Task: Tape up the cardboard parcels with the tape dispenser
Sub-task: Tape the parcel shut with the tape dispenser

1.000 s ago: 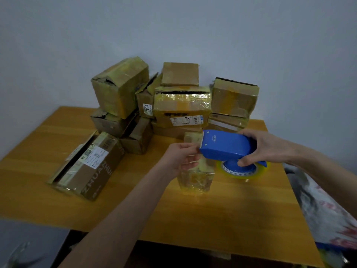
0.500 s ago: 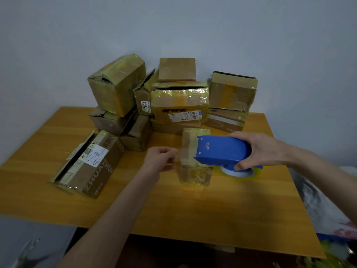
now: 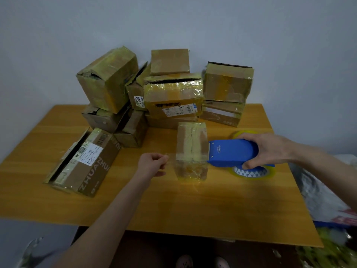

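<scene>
- A person's left hand [image 3: 152, 164] pinches the free end of a strip of clear tape [image 3: 172, 157]. Its fingers [image 3: 162, 158] are curled in against the thumb.
- The right hand [image 3: 268, 149] grips a blue tape dispenser [image 3: 231, 152]. The thumb lies over the top and the other fingers wrap underneath at the rear.
- The small parcel [image 3: 192, 151] stands upright near the middle of the wooden table [image 3: 193, 206], between the two hands and glossy with tape.
- The strip runs from the dispenser's front edge, which meets the parcel's right side, across the near part of the parcel's top to the left hand.
- A yellow-tinted roll of tape [image 3: 253, 172] sits under the dispenser, largely hidden by it and by the right hand. Whether it touches the table cannot be told.
- A heap of parcels [image 3: 173, 93], several torn or gaping, is stacked against the pale wall [image 3: 193, 22]. It fills the back of the table just behind the small parcel.
- A long box [image 3: 85, 161] with a white label lies flat at the left, near the left hand but apart from it.
- Two feet [image 3: 184, 261] show below the table's near edge, and blurred patterned fabric [image 3: 324, 190] lies off its right side.
</scene>
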The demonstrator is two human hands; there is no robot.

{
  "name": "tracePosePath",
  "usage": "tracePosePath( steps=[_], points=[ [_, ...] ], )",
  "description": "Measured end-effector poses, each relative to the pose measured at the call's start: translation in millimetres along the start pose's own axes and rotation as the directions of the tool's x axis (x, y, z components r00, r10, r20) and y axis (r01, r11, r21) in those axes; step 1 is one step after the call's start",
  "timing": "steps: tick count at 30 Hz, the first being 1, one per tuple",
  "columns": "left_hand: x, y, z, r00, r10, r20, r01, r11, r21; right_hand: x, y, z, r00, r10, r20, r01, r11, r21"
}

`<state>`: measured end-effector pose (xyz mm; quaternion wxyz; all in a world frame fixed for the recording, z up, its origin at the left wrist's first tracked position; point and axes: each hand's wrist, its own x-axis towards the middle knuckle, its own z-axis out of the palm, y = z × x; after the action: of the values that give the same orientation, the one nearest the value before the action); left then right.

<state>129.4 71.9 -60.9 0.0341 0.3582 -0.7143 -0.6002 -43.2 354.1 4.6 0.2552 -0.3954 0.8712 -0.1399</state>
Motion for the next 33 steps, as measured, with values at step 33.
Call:
tracePosePath(
  steps=[33],
  points=[
    [-14,-12,67,0.705,0.536,0.464,-0.633,0.180,0.753,21,10,35,0.999,0.024,0.030,-0.019,0.985,-0.171]
  ],
)
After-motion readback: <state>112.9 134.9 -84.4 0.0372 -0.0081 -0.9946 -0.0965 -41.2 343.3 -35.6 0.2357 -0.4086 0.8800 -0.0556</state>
